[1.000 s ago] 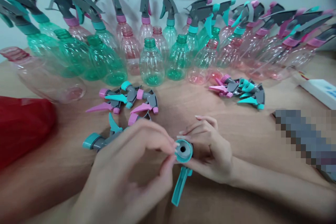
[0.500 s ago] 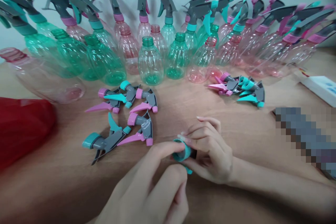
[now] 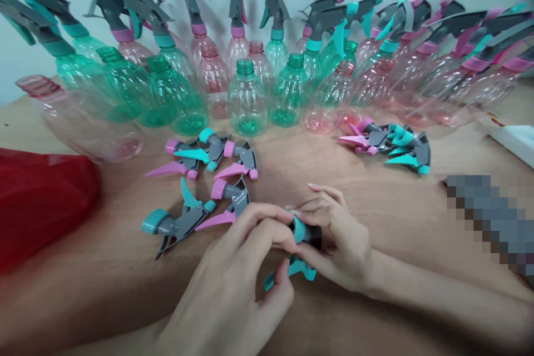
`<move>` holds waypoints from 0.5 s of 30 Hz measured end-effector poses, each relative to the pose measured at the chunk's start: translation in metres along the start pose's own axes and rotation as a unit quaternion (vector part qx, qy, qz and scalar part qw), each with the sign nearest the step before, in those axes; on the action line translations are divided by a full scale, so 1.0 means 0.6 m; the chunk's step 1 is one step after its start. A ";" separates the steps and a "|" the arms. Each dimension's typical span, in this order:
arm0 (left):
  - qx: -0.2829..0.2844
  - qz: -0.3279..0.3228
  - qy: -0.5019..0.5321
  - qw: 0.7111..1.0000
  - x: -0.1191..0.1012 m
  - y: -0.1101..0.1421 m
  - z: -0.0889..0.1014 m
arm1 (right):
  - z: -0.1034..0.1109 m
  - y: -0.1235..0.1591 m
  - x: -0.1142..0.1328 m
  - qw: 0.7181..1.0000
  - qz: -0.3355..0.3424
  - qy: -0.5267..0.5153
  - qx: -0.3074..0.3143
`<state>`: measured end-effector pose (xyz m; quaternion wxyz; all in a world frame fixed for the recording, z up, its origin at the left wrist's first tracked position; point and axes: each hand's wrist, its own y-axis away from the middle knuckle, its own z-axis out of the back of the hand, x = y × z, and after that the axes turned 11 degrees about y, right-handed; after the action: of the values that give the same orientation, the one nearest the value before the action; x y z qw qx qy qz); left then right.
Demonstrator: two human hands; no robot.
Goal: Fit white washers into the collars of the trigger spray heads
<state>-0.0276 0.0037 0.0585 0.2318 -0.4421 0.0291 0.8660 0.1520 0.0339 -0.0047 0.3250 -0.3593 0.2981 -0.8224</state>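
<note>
Near the front of the table, my right hand (image 3: 342,239) grips a grey trigger spray head with a turquoise collar (image 3: 299,229). The collar points left, and its turquoise trigger (image 3: 302,268) shows underneath. My left hand (image 3: 237,267) is closed in on the collar, with the index and middle fingertips against its rim and the thumb lower down, apart from the collar. Whether a small part sits between those fingertips is hidden. Just left of my hands lie a pink-collared spray head (image 3: 219,189) and a turquoise-collared one (image 3: 177,225).
Open-necked bottles, such as a green one (image 3: 248,103), stand in front of bottles with spray heads (image 3: 275,11) along the wall. More loose spray heads (image 3: 406,147) lie right of centre. A red bag (image 3: 45,206) is at left; a pixelated dark object (image 3: 488,217) is at right.
My left index finger has come out from the collar's opening onto its rim, joined by the middle finger. The spray head has turned slightly, showing more of its trigger. The view has shifted a little.
</note>
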 end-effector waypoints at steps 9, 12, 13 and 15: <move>0.001 0.027 0.030 0.999 -0.005 0.002 -0.002 | -0.001 0.002 -0.001 0.999 -0.022 -0.021 0.009; 0.001 0.046 0.044 0.998 -0.003 -0.001 -0.008 | -0.001 0.005 -0.002 0.999 -0.022 -0.030 0.023; -0.004 0.058 0.051 0.997 -0.002 -0.002 -0.009 | -0.001 0.006 -0.002 0.999 -0.023 -0.034 0.030; -0.012 0.077 0.072 0.994 -0.002 -0.005 -0.011 | -0.002 0.006 -0.002 0.998 -0.029 -0.041 0.040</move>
<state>-0.0208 0.0039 0.0557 0.1566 -0.5027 0.0688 0.8474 0.1528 0.0327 -0.0085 0.3270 -0.3880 0.2412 -0.8272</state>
